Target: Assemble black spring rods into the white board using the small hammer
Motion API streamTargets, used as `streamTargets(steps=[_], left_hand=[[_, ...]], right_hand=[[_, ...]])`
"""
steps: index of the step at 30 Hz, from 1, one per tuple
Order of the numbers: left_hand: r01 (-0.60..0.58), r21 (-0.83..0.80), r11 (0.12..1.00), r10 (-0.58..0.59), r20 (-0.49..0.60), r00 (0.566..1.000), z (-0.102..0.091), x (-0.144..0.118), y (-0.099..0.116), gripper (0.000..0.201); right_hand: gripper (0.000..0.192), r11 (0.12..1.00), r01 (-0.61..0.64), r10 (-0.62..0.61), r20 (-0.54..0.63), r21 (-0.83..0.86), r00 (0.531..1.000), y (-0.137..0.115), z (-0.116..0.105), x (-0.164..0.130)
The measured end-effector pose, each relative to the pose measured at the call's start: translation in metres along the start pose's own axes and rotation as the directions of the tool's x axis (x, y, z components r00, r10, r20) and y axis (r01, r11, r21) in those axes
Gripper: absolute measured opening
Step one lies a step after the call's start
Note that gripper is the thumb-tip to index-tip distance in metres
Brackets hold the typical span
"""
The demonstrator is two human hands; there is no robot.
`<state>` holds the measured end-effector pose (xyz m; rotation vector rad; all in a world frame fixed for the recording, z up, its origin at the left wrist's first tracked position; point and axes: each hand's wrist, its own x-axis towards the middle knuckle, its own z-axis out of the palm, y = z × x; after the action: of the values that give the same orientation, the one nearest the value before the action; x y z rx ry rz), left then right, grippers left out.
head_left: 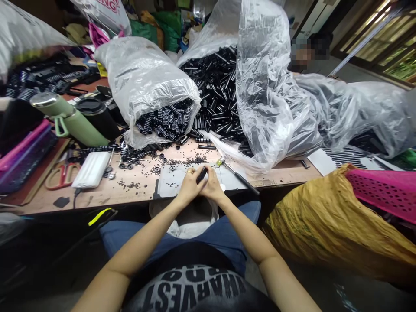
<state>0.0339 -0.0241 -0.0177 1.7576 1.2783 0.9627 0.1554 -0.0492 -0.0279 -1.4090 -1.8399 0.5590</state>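
Just above the table's front edge, my left hand [190, 183] and my right hand [212, 185] meet, both closed around a small black cylindrical piece [202, 174]. Its lower part is hidden by my fingers. Beneath them lies a pale flat sheet [169, 182]. A hammer-like tool with a black handle [242, 178] and a yellowish head rests just right of my right hand. Tiny dark bits [191, 160] are scattered behind my hands.
Behind, a plastic bag holds black ribbed pieces [165, 123]; another spills black tubes [221, 99]. Left are a green flask [74, 123], a black tumbler [97, 117], a white power bank [92, 169] and scissors [61, 175]. A yellow sack [325, 225] stands right. Someone sits behind the bags.
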Motion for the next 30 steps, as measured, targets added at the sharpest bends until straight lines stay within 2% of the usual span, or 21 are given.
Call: streamTargets(steps=[2, 3, 5, 7, 8, 10, 11, 15, 18, 20, 22, 24, 26, 29, 30], left_hand=[[-0.157, 0.265, 0.951, 0.147, 0.059, 0.987, 0.003, -0.004, -0.017, 0.045], [-0.212, 0.346, 0.914, 0.183, 0.115, 0.976, 0.003, -0.005, -0.026, 0.043], [-0.321, 0.441, 0.838, 0.243, 0.225, 0.944, -0.001, -0.005, -0.039, 0.038], [-0.411, 0.506, 0.758, 0.302, 0.286, 0.909, -0.006, -0.005, -0.047, 0.038], [-0.439, 0.537, 0.721, 0.325, 0.298, 0.898, -0.009, -0.005, -0.049, 0.039], [-0.46, 0.59, 0.664, 0.348, 0.3, 0.888, -0.013, -0.006, -0.049, 0.041], [-0.459, 0.61, 0.646, 0.353, 0.294, 0.888, -0.015, -0.007, -0.048, 0.041], [-0.445, 0.658, 0.607, 0.364, 0.268, 0.892, -0.015, -0.012, -0.043, 0.042], [-0.429, 0.685, 0.589, 0.334, 0.277, 0.901, -0.01, -0.015, -0.04, 0.045], [-0.406, 0.702, 0.586, 0.302, 0.276, 0.912, -0.002, -0.018, -0.037, 0.045], [-0.393, 0.714, 0.579, 0.286, 0.273, 0.918, 0.009, -0.022, -0.033, 0.048], [-0.393, 0.717, 0.576, 0.278, 0.28, 0.919, 0.02, -0.026, -0.029, 0.062], [-0.399, 0.712, 0.577, 0.258, 0.305, 0.917, 0.028, -0.029, -0.029, 0.068], [-0.407, 0.695, 0.592, 0.236, 0.334, 0.913, 0.031, -0.029, -0.032, 0.059], [-0.411, 0.685, 0.601, 0.242, 0.335, 0.911, 0.03, -0.026, -0.033, 0.057]], right_hand=[[0.09, 0.999, -0.012, 0.013, 0.026, -0.053, 1.0, 0.013, 0.0, -0.003], [0.086, 0.995, -0.02, 0.023, 0.034, -0.099, 0.999, 0.021, -0.007, -0.004], [0.075, 0.961, -0.109, 0.104, -0.034, -0.255, 0.994, 0.039, -0.031, -0.006], [0.051, 0.828, -0.325, 0.245, -0.226, -0.457, 0.943, 0.056, -0.062, -0.007], [0.04, 0.751, -0.393, 0.297, -0.26, -0.531, 0.919, 0.061, -0.076, -0.008], [0.029, 0.656, -0.453, 0.384, -0.251, -0.603, 0.889, 0.064, -0.095, -0.012], [0.03, 0.662, -0.447, 0.414, -0.204, -0.602, 0.887, 0.06, -0.098, -0.016], [0.038, 0.803, -0.375, 0.402, -0.044, -0.463, 0.915, 0.027, -0.08, -0.038], [0.036, 0.77, -0.353, 0.438, 0.037, -0.532, 0.898, 0.001, -0.064, -0.047], [0.035, 0.751, -0.339, 0.456, 0.073, -0.566, 0.887, -0.013, -0.064, -0.045], [0.038, 0.8, -0.311, 0.391, 0.053, -0.512, 0.919, -0.027, -0.065, -0.04], [0.043, 0.858, -0.261, 0.294, 0.008, -0.442, 0.956, -0.041, -0.062, -0.035], [0.042, 0.872, -0.202, 0.258, 0.069, -0.446, 0.964, -0.052, -0.052, -0.032], [0.035, 0.809, -0.121, 0.337, 0.286, -0.575, 0.897, -0.059, -0.034, -0.029], [0.034, 0.787, -0.106, 0.364, 0.318, -0.608, 0.875, -0.058, -0.032, -0.027]])
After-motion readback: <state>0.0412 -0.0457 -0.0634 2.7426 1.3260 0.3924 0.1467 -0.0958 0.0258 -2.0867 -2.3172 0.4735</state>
